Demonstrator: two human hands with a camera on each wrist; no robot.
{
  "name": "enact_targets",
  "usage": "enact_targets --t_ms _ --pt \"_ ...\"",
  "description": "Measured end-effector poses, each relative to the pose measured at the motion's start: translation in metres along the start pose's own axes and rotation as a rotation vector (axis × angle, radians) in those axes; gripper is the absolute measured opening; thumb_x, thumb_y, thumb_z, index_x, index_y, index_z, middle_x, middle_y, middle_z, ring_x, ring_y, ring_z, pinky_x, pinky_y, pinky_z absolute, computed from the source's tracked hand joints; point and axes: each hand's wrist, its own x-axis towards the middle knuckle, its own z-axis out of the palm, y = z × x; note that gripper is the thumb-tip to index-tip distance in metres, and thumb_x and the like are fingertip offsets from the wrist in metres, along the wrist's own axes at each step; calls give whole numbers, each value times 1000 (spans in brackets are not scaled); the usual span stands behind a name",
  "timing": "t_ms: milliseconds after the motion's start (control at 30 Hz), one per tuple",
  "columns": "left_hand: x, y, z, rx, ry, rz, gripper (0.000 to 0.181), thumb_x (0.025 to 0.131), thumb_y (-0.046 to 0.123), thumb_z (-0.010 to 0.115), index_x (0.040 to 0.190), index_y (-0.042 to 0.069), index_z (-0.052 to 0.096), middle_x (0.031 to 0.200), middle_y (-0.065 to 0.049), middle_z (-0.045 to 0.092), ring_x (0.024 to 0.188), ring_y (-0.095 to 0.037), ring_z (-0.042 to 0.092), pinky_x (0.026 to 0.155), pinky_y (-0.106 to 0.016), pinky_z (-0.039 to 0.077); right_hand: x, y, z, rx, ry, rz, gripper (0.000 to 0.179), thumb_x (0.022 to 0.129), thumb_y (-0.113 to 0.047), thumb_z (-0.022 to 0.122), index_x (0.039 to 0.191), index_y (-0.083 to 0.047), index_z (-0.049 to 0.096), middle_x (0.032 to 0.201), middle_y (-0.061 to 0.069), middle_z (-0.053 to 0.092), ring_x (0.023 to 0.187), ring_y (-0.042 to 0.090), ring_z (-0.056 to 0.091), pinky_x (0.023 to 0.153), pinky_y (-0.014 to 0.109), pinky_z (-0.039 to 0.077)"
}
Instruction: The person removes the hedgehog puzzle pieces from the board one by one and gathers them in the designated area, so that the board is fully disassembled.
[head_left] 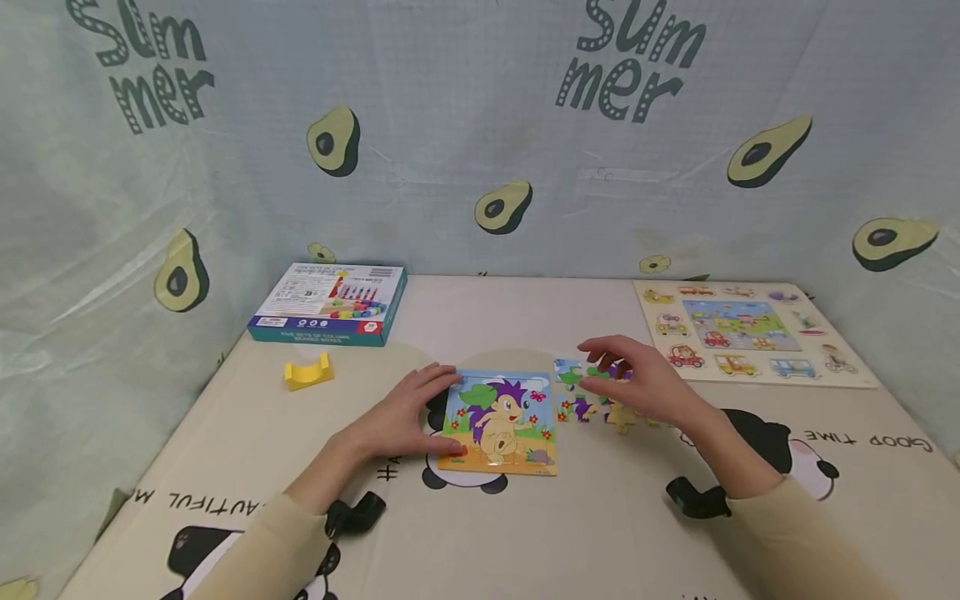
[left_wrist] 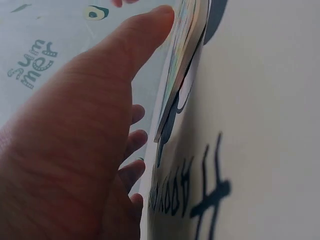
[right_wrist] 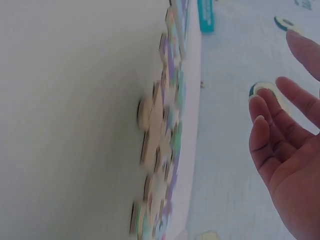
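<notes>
A square hedgehog jigsaw puzzle (head_left: 498, 425) lies flat on the table, its picture showing a purple-spined hedgehog under a green leaf. My left hand (head_left: 405, 417) rests at its left side, the thumb (left_wrist: 147, 35) on the near-left part and the fingertips at the far-left corner. Loose jigsaw pieces (head_left: 621, 417) lie in a group just right of the puzzle; some show bare wood in the right wrist view. Over this group hovers my right hand (head_left: 637, 379), fingers loosely bent and nothing between them; the right wrist view shows this hand (right_wrist: 290, 160) apart from the pieces.
At the back left lies a toy box (head_left: 330, 304), with a yellow curved block (head_left: 308, 372) in front of it. A wooden vehicle puzzle board (head_left: 750, 333) lies at the back right. A curtain (head_left: 420, 100) printed with avocados hangs behind the table.
</notes>
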Motion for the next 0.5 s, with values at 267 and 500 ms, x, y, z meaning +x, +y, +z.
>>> enact_targets --t_ms 267,500 --pt "-10 4 -2 3 6 34 95 77 53 83 155 18 42 162 -6 28 150 -33 20 113 -59 32 16 -20 22 48 -15 -2 47 89 -19 80 131 -7 63 113 13 65 99 25 61 82 32 52" --pt "-15 6 -2 -4 -2 35 94 78 53 82 156 18 41 163 -6 28 149 -33 20 114 -59 30 26 -39 43 98 -50 -17 48 89 -21 80 132 -7 62 113 13 65 99 26 61 82 36 54"
